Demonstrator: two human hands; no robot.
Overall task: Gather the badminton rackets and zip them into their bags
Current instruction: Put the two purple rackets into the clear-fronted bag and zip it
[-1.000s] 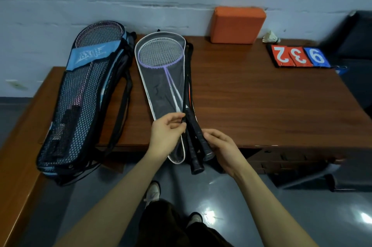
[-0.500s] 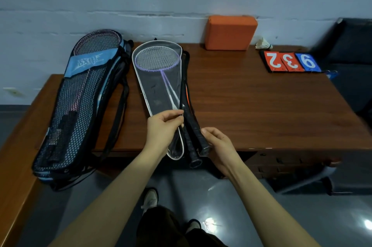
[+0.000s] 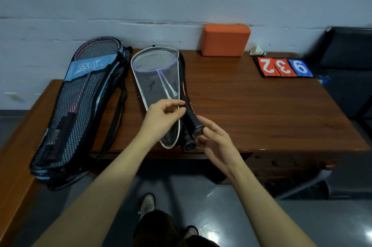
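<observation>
A white-edged see-through racket bag point(image 3: 153, 89) lies on the wooden desk point(image 3: 251, 109), holding rackets with a purple-framed head point(image 3: 154, 61). Their black handles point(image 3: 192, 121) stick out of the bag's open right side near the desk's front edge. My left hand point(image 3: 163, 117) pinches the bag's white edge beside the handles. My right hand point(image 3: 217, 142) touches the handle ends with its fingertips, fingers loosely bent. A black mesh bag with a blue band point(image 3: 80, 101) lies at the left with rackets inside.
An orange block point(image 3: 225, 40) stands at the back against the wall. A shuttlecock point(image 3: 257, 51) and a flip scoreboard point(image 3: 283, 67) lie at the back right. A dark seat point(image 3: 350, 69) stands at the right. My shoes point(image 3: 148, 204) show on the floor below.
The black handles have slid further into the white-edged bag, with my right hand following them toward the desk. My left hand keeps its pinch on the bag's edge.
</observation>
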